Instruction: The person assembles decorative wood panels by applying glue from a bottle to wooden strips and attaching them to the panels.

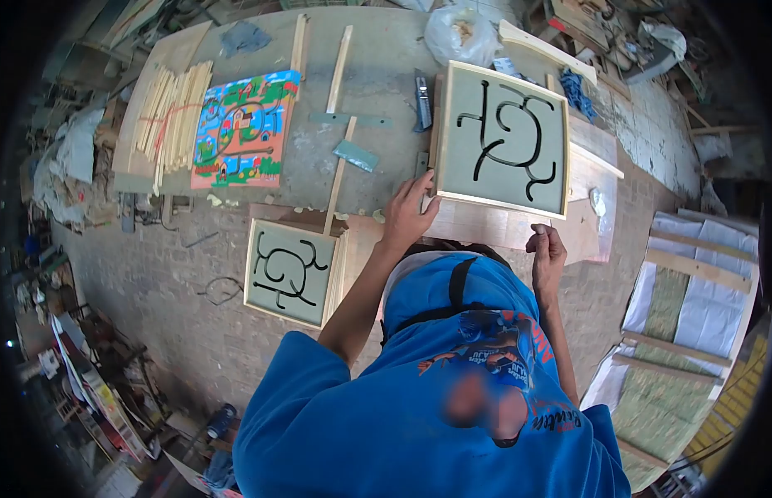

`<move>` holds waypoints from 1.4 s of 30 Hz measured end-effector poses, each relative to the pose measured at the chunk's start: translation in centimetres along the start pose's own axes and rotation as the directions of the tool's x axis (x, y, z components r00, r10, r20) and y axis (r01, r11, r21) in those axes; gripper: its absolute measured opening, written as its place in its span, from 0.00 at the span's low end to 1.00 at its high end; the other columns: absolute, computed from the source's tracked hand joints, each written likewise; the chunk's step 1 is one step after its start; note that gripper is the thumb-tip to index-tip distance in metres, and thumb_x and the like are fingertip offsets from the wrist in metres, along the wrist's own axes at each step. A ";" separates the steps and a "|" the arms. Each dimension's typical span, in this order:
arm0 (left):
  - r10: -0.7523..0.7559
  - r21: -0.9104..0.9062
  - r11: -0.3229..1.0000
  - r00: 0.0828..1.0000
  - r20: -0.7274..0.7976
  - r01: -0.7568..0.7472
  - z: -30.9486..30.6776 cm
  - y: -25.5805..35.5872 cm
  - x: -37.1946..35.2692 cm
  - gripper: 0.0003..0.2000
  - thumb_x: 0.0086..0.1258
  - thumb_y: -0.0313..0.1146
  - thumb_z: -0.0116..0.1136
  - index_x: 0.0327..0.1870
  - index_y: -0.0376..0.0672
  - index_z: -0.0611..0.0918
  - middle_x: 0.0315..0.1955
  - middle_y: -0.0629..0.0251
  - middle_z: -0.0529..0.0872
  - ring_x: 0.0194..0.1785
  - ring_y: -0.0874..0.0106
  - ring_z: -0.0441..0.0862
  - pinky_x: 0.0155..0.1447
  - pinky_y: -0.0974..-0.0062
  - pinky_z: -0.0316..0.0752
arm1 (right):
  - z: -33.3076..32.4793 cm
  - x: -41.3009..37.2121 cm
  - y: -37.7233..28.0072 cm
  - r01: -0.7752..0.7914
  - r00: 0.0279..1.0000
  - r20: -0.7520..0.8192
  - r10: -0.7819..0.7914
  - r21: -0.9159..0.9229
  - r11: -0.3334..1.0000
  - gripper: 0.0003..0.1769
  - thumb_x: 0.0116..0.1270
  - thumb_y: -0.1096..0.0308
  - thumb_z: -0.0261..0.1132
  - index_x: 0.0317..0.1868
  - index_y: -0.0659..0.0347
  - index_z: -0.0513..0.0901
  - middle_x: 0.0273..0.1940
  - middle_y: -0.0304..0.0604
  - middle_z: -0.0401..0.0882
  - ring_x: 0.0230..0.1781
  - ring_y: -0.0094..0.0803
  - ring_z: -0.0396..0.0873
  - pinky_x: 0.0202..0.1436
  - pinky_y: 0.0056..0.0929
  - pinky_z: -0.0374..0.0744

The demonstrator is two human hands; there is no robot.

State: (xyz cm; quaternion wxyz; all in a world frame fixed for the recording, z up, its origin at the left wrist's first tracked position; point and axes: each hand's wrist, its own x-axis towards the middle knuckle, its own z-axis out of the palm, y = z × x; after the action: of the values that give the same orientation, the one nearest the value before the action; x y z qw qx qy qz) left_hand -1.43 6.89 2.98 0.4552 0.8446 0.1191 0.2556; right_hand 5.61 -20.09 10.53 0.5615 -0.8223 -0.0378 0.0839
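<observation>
Grey bench (pixel 386 75), seen from above, with a person in a blue shirt bent over its near edge. The large framed panel (pixel 502 137), green with black curving grooves, is shown lying on a wooden board (pixel 485 224) at the right end of the bench. A colourful picture (pixel 245 129) and a bundle of wooden strips (pixel 174 108) are placed at the left end, well apart from the panel. A smaller framed panel (pixel 286 272) of the same pattern is set below the bench edge on the left. Loose slats (pixel 340 58), a plastic bag (pixel 460 33), a dark tool (pixel 423 100) just beside the large panel's left rail, and a small green offcut (pixel 355 155) are scattered between.

The left hand (pixel 406 212) is laid on the large panel's near left corner, fingers stretched out. The right hand (pixel 547 249) is curled closed at the board's near edge; whether anything is pinched in it cannot be told.
</observation>
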 end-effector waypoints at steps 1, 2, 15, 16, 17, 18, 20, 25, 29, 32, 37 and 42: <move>-0.002 -0.019 1.000 0.999 -0.040 0.001 0.1 0.0 -0.1 0.27 0.58 0.28 0.67 0.62 0.42 0.76 0.39 0.59 0.85 0.42 0.58 0.83 0.46 0.63 0.79 | 0.5 0.3 -0.4 0.034 0.998 0.047 -0.031 -0.057 0.998 0.17 0.75 0.59 0.59 0.41 0.67 0.83 0.23 0.36 0.74 0.26 0.21 0.72 0.33 0.23 0.72; -0.005 -0.039 0.999 0.997 -0.080 0.002 0.2 0.0 -0.2 0.28 0.58 0.28 0.67 0.62 0.42 0.75 0.38 0.60 0.85 0.42 0.59 0.83 0.46 0.63 0.79 | 0.7 0.7 -0.6 0.047 0.992 0.122 -0.034 -0.107 0.993 0.15 0.73 0.62 0.61 0.44 0.68 0.83 0.27 0.39 0.79 0.29 0.22 0.75 0.34 0.24 0.73; 0.063 -0.027 0.997 0.985 -0.161 -0.068 0.6 -0.5 -0.9 0.31 0.58 0.24 0.66 0.66 0.39 0.70 0.37 0.64 0.87 0.39 0.61 0.82 0.45 0.66 0.78 | 7.7 5.2 -3.5 0.702 0.701 0.609 -0.370 -0.501 0.506 0.14 0.58 0.71 0.69 0.45 0.60 0.81 0.46 0.45 0.77 0.46 0.44 0.74 0.50 0.40 0.71; 0.060 -0.028 0.997 0.984 -0.165 -0.065 0.6 -0.5 -0.9 0.31 0.58 0.24 0.66 0.66 0.39 0.70 0.37 0.64 0.87 0.39 0.61 0.82 0.45 0.66 0.78 | 7.9 5.2 -3.4 0.701 0.701 0.614 -0.362 -0.501 0.508 0.14 0.58 0.71 0.69 0.45 0.60 0.81 0.46 0.45 0.77 0.46 0.44 0.74 0.50 0.40 0.71; 0.068 -0.027 0.997 0.984 -0.167 -0.074 0.5 -0.5 -0.9 0.31 0.59 0.24 0.66 0.66 0.39 0.70 0.37 0.64 0.87 0.38 0.61 0.82 0.44 0.66 0.78 | 8.1 5.2 -3.4 0.699 0.702 0.618 -0.354 -0.500 0.512 0.14 0.58 0.71 0.69 0.45 0.60 0.81 0.46 0.45 0.77 0.46 0.44 0.74 0.49 0.40 0.71; 0.076 -0.026 0.996 0.983 -0.168 -0.082 0.5 -0.5 -0.9 0.31 0.59 0.24 0.66 0.66 0.39 0.71 0.37 0.64 0.87 0.38 0.62 0.82 0.44 0.66 0.78 | 8.2 5.2 -3.4 0.700 0.700 0.622 -0.351 -0.499 0.510 0.14 0.58 0.71 0.69 0.45 0.60 0.81 0.46 0.45 0.77 0.46 0.44 0.74 0.49 0.40 0.71; 0.080 -0.031 0.996 0.982 -0.171 -0.086 0.4 -0.5 -0.9 0.30 0.59 0.24 0.66 0.66 0.39 0.71 0.37 0.64 0.87 0.38 0.62 0.82 0.44 0.66 0.78 | 8.5 5.2 -3.4 0.691 0.706 0.625 -0.333 -0.504 0.519 0.13 0.58 0.72 0.69 0.44 0.60 0.81 0.45 0.45 0.77 0.45 0.43 0.74 0.49 0.39 0.72; 0.080 -0.042 0.995 0.982 -0.171 -0.088 0.2 -0.4 -0.8 0.29 0.60 0.24 0.65 0.65 0.39 0.72 0.36 0.64 0.87 0.37 0.62 0.82 0.44 0.66 0.78 | 8.8 5.6 -3.2 0.694 0.701 0.620 -0.351 -0.483 0.534 0.09 0.58 0.74 0.68 0.40 0.60 0.81 0.43 0.43 0.78 0.44 0.42 0.75 0.48 0.39 0.72; 0.080 -0.057 0.994 0.982 -0.170 -0.091 0.3 -0.5 -0.8 0.27 0.61 0.24 0.65 0.64 0.38 0.73 0.36 0.64 0.88 0.37 0.62 0.82 0.44 0.66 0.78 | 9.0 5.5 -3.4 0.694 0.702 0.614 -0.360 -0.477 0.539 0.08 0.58 0.75 0.67 0.39 0.60 0.81 0.41 0.43 0.78 0.42 0.42 0.75 0.47 0.39 0.73; 0.077 -0.075 0.993 0.981 -0.179 -0.091 0.2 -0.6 -0.7 0.26 0.61 0.24 0.65 0.63 0.38 0.74 0.35 0.63 0.88 0.37 0.61 0.83 0.43 0.66 0.78 | 9.0 5.7 -3.2 0.692 0.702 0.616 -0.356 -0.474 0.544 0.07 0.58 0.75 0.67 0.38 0.60 0.81 0.40 0.43 0.78 0.42 0.42 0.75 0.47 0.39 0.73; 0.067 -0.117 0.989 0.978 -0.196 -0.091 0.4 -0.7 -0.8 0.25 0.61 0.23 0.65 0.61 0.37 0.75 0.35 0.62 0.88 0.37 0.61 0.83 0.42 0.66 0.78 | 9.1 5.6 -3.2 0.686 0.708 0.611 -0.354 -0.477 0.549 0.07 0.58 0.75 0.67 0.38 0.60 0.81 0.40 0.43 0.78 0.42 0.42 0.76 0.47 0.39 0.73; 0.052 -0.120 0.990 0.980 -0.193 -0.076 0.4 -0.7 -0.8 0.24 0.61 0.24 0.65 0.61 0.37 0.75 0.35 0.62 0.88 0.37 0.60 0.83 0.42 0.66 0.78 | 9.2 5.6 -3.1 0.692 0.705 0.608 -0.366 -0.475 0.544 0.07 0.58 0.76 0.67 0.38 0.61 0.81 0.39 0.43 0.78 0.41 0.43 0.76 0.47 0.39 0.74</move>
State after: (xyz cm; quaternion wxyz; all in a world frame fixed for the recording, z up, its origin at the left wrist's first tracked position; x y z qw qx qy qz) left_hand -1.86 6.69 1.99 0.4862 0.7890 0.1183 0.3565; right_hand 9.58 -9.62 9.64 0.1967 -0.8710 -0.4451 0.0679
